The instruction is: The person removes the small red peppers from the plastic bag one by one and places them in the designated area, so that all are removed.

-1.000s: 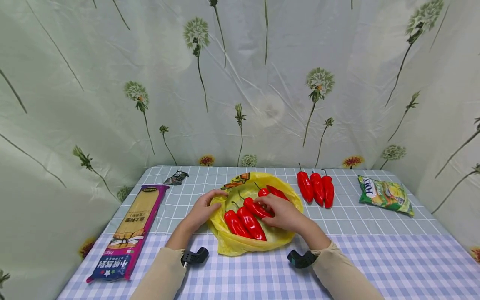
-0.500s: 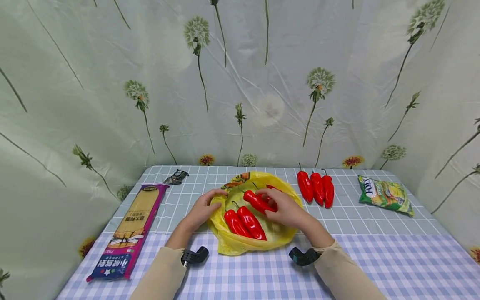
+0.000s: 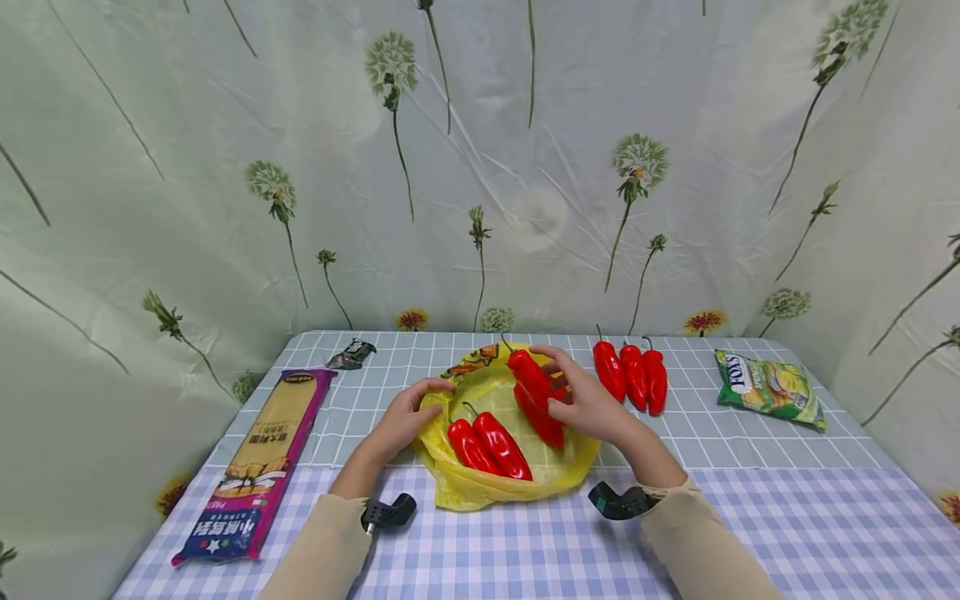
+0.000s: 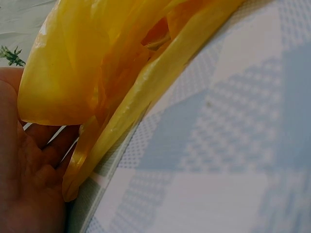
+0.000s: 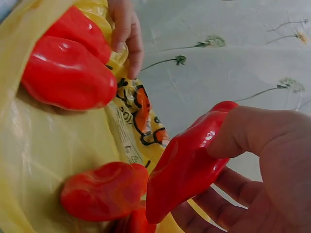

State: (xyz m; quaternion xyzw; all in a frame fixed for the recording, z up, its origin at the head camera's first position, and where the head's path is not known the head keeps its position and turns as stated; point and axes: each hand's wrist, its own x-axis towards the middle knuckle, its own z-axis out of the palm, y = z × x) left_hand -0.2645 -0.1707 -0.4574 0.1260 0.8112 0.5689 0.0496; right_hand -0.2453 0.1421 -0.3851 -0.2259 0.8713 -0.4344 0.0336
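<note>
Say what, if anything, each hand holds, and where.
Right hand grips a glossy red elongated pepper by its body; left hand touches a yellow plastic bag at its rim, whether gripping is unclear.

Head cam: worn high, faces forward and down. Widest, farthest view; takes in table (image 3: 697, 442), curtain (image 3: 540, 167) behind, both hands.
Left wrist cam: very near, low, beside yellow bag (image 3: 487, 493); left hand (image 3: 405, 418) at left edge, checked cloth (image 4: 233, 121) slanting.
Right wrist cam: close, rolled sideways, looks past right hand (image 3: 585, 404) and held pepper (image 5: 187, 160) into bag, curtain beyond.
Shared: bag, left hand in all three; held pepper in head, right wrist.
</note>
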